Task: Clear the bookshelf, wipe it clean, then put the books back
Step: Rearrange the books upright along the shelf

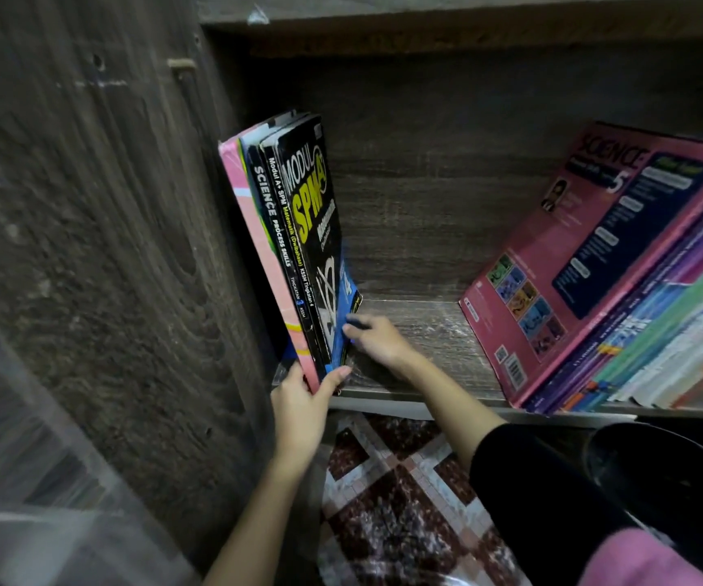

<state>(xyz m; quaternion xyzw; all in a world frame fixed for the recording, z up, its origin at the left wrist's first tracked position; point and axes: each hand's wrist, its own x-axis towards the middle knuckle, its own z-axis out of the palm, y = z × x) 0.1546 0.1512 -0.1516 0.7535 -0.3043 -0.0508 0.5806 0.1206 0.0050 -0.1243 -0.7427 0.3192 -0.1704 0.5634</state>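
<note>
The left hand (299,410) pinches the bottom corner of the upright books (286,230) at the left wall of the shelf (417,327); the right hand (377,340) presses close-set fingers on their front cover. Held so low, they could fan and topple; the leaning row (586,264) at right might slump.

Books (295,247) stand left on shelf (417,332), others (620,289) right.
</note>
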